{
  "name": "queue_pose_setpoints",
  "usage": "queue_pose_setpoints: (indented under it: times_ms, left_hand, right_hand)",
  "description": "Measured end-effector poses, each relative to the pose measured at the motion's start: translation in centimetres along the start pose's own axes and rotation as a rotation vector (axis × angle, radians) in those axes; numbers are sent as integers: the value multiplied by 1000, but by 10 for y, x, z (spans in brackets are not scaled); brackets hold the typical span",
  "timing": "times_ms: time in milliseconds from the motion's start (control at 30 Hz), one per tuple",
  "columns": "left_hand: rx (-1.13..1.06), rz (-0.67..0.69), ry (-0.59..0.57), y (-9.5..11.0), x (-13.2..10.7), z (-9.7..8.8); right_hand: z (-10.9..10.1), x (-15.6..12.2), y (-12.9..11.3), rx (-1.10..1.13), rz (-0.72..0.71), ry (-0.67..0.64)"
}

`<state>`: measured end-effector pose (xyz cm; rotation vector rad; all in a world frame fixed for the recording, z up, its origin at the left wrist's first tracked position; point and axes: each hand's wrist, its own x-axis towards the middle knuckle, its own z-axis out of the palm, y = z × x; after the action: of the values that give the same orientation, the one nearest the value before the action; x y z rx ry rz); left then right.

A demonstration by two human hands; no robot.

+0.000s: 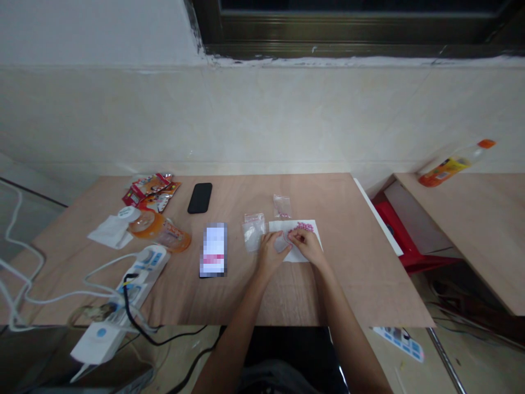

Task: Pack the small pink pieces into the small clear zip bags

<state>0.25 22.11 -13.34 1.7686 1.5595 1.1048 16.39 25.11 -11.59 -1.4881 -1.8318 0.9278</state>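
My left grip (268, 253) and right grip (307, 244) both pinched shut on small clear bag (282, 241), over white sheet (281, 225); pink beads (305, 225) just beside right fingers, toward worktop (348, 284) right edge.

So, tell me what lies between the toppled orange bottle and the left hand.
In the head view: a lit phone, then a small clear bag.

Bare forearms meet left hand (268, 253) and right hand (307, 244); dark grey clothing (274, 380) below.
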Motion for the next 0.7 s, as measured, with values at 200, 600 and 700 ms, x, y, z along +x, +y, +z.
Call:
queue_pose_setpoints:
  times_ms: [200,600,700]
  left_hand:
    - [7,14,1,-1,0,0]
    - [3,11,-5,2,1,-3]
    - [6,2,-4,3,2,-3]
  right_hand:
    - [2,4,6,38,24,58]
    - [-14,17,-9,-405,40,0]
    - [-14,19,-14,-464,15,-54]
